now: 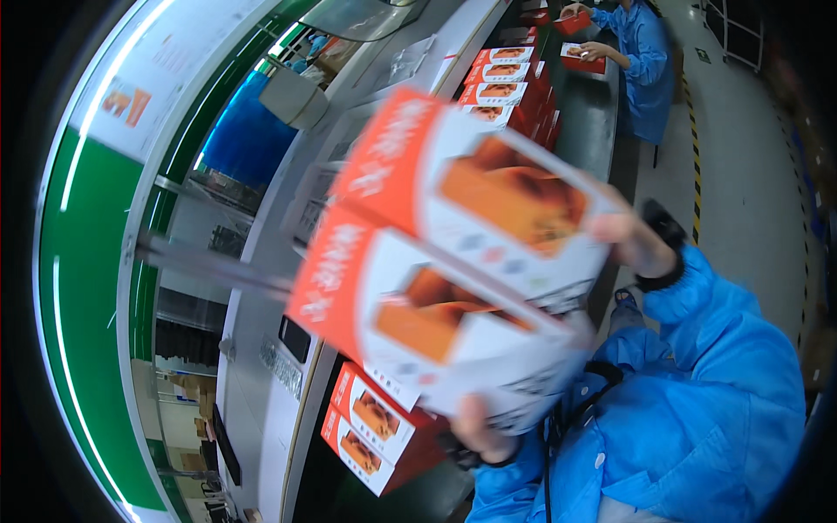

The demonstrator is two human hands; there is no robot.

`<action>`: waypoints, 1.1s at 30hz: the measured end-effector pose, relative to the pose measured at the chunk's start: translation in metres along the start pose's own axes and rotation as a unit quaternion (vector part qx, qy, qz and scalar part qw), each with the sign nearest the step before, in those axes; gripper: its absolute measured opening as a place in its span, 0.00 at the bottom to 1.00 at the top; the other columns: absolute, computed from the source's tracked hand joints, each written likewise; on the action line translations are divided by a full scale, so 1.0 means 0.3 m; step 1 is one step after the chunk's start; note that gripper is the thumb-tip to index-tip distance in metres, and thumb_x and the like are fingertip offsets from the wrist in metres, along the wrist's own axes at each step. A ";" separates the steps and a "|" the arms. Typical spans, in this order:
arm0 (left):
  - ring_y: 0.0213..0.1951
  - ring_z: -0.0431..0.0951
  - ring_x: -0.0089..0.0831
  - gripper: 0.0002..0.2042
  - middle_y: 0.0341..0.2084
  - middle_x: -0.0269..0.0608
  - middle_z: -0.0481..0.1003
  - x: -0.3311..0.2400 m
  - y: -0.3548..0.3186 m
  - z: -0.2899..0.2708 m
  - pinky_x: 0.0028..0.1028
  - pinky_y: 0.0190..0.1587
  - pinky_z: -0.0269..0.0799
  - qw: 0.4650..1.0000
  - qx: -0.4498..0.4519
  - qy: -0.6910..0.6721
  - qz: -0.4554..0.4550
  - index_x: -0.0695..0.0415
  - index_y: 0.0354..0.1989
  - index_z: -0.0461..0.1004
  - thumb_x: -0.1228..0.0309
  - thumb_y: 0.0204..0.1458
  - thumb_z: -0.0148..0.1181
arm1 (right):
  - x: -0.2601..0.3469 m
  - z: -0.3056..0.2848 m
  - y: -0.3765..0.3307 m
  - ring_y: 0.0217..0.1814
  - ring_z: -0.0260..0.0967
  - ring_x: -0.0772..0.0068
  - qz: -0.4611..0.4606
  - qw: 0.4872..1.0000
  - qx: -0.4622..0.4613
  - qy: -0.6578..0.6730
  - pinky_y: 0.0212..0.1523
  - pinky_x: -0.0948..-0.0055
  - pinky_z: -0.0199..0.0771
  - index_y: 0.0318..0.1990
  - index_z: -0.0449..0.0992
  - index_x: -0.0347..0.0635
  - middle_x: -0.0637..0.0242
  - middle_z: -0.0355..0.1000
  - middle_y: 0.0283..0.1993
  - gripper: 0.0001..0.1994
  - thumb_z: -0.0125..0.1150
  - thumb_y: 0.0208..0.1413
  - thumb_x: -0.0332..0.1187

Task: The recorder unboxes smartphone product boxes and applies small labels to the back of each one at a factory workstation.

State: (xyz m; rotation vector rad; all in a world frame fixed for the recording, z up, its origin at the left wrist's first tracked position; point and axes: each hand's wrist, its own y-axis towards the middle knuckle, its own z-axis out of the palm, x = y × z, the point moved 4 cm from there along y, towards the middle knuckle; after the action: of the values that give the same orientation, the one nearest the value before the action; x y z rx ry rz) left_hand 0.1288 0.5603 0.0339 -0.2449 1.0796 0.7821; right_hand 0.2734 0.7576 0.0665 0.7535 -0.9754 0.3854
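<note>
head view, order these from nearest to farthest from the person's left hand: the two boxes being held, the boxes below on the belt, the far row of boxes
1. Two held boxes, in the left hand.
2. Boxes below on the belt, just lower left.
3. Far row of boxes, up the belt near a co-worker.

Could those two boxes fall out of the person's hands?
Maybe. The two boxes are held up in the air, side by side, pinched only at their ends by the left hand and the right hand. If the squeeze eases, one might slip out from the middle. They look blurred, so they seem to be moving fast and could bump the stacked boxes just below on the belt.
</note>
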 end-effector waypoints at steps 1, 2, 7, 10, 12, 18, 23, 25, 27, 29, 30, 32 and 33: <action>0.48 0.68 0.36 0.22 0.46 0.50 0.67 0.105 0.002 0.035 0.35 0.52 0.64 1.000 0.002 -0.003 0.000 0.63 0.51 0.62 0.61 0.53 0.46 | -0.006 -0.123 -0.049 0.59 0.61 0.69 0.010 0.998 -0.057 0.001 0.58 0.72 0.59 0.63 0.54 0.34 0.57 0.61 0.60 0.40 0.55 0.41 0.47; 0.50 0.67 0.36 0.25 0.48 0.50 0.65 0.244 -0.010 0.076 0.34 0.53 0.61 0.999 0.013 -0.007 -0.029 0.62 0.56 0.55 0.63 0.52 0.49 | -0.004 -0.210 -0.063 0.58 0.62 0.67 0.001 0.997 -0.077 -0.014 0.57 0.72 0.61 0.62 0.54 0.31 0.56 0.62 0.59 0.42 0.54 0.40 0.49; 0.51 0.65 0.37 0.35 0.53 0.50 0.60 0.786 0.058 0.383 0.33 0.54 0.61 0.991 -0.003 -0.039 -0.131 0.56 0.65 0.41 0.69 0.49 0.51 | -0.273 -0.789 -0.076 0.58 0.64 0.65 0.102 0.987 -0.122 -0.033 0.57 0.73 0.62 0.60 0.56 0.26 0.52 0.63 0.58 0.41 0.53 0.40 0.47; 0.53 0.64 0.38 0.38 0.56 0.51 0.56 1.220 0.160 0.377 0.33 0.56 0.60 0.987 -0.041 -0.069 -0.140 0.52 0.67 0.36 0.71 0.49 0.49 | -0.521 -1.062 -0.003 0.58 0.64 0.64 0.169 0.981 -0.099 -0.012 0.60 0.71 0.59 0.59 0.58 0.25 0.52 0.63 0.58 0.41 0.55 0.38 0.46; 0.54 0.63 0.40 0.38 0.58 0.52 0.54 1.523 0.210 0.296 0.33 0.57 0.58 0.979 -0.077 -0.094 -0.163 0.51 0.67 0.35 0.73 0.48 0.47 | -0.709 -1.218 0.035 0.57 0.64 0.67 0.175 0.983 -0.056 -0.023 0.57 0.73 0.62 0.60 0.59 0.31 0.56 0.64 0.58 0.36 0.55 0.43 0.42; 0.54 0.63 0.41 0.27 0.53 0.53 0.62 1.938 0.238 0.083 0.32 0.57 0.56 0.960 -0.103 0.195 -0.175 0.65 0.62 0.49 0.69 0.54 0.47 | -1.083 -1.464 0.022 0.62 0.57 0.64 0.362 0.932 0.008 -0.034 0.62 0.71 0.52 0.62 0.58 0.36 0.56 0.61 0.60 0.27 0.49 0.53 0.34; 0.50 0.66 0.40 0.20 0.49 0.54 0.66 1.613 0.277 0.190 0.34 0.54 0.59 0.860 -0.080 0.496 -0.086 0.70 0.54 0.58 0.68 0.57 0.45 | -0.910 -1.457 0.039 0.67 0.44 0.43 0.177 0.841 0.028 -0.511 0.66 0.60 0.42 0.62 0.57 0.40 0.46 0.49 0.65 0.36 0.61 0.47 0.45; 0.44 0.71 0.37 0.18 0.45 0.52 0.70 1.561 0.284 0.158 0.34 0.49 0.65 0.935 -0.090 0.251 -0.233 0.69 0.50 0.63 0.65 0.58 0.45 | -0.799 -1.322 0.058 0.67 0.45 0.45 0.108 0.879 0.067 -0.460 0.66 0.58 0.42 0.60 0.58 0.37 0.47 0.52 0.63 0.37 0.65 0.44 0.44; 0.45 0.71 0.34 0.18 0.42 0.49 0.70 1.368 0.332 0.322 0.34 0.48 0.66 0.937 -0.039 0.128 -0.323 0.67 0.45 0.67 0.62 0.58 0.46 | -0.726 -1.171 0.045 0.64 0.54 0.59 0.223 0.938 0.135 -0.230 0.64 0.64 0.50 0.60 0.58 0.35 0.50 0.57 0.61 0.35 0.65 0.47 0.42; 0.45 0.70 0.33 0.17 0.41 0.47 0.70 1.209 0.420 0.455 0.33 0.48 0.65 0.953 0.018 0.195 -0.231 0.66 0.43 0.67 0.61 0.58 0.45 | -0.775 -1.092 -0.041 0.56 0.61 0.73 0.347 0.913 0.191 -0.092 0.57 0.71 0.61 0.57 0.63 0.34 0.61 0.65 0.55 0.25 0.61 0.53 0.35; 0.44 0.69 0.32 0.17 0.39 0.45 0.70 1.148 0.454 0.483 0.32 0.49 0.64 0.954 0.069 0.260 -0.132 0.64 0.42 0.68 0.60 0.58 0.45 | -0.764 -1.059 -0.033 0.53 0.63 0.76 0.407 0.874 0.258 -0.068 0.54 0.72 0.63 0.50 0.70 0.32 0.61 0.67 0.53 0.19 0.59 0.55 0.36; 0.46 0.68 0.30 0.16 0.38 0.43 0.70 1.205 0.484 0.220 0.27 0.51 0.61 0.978 -0.075 0.193 0.027 0.61 0.41 0.69 0.61 0.60 0.41 | -0.754 -1.049 -0.009 0.53 0.64 0.73 0.413 0.895 0.167 -0.026 0.53 0.73 0.64 0.47 0.73 0.33 0.59 0.67 0.54 0.17 0.59 0.55 0.36; 0.47 0.68 0.32 0.14 0.38 0.43 0.70 1.216 0.517 0.105 0.27 0.51 0.60 0.972 -0.207 0.108 0.019 0.59 0.40 0.68 0.61 0.59 0.41 | -0.777 -1.078 -0.006 0.53 0.64 0.73 0.415 0.896 0.153 -0.029 0.53 0.73 0.64 0.47 0.73 0.33 0.59 0.67 0.54 0.17 0.59 0.55 0.36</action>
State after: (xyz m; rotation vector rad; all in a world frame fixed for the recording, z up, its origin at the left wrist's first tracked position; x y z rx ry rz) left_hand 0.1331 0.8522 -0.2360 -0.6774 1.1179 1.0312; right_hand 0.3467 0.9981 -0.2430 0.5932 -1.2862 1.2921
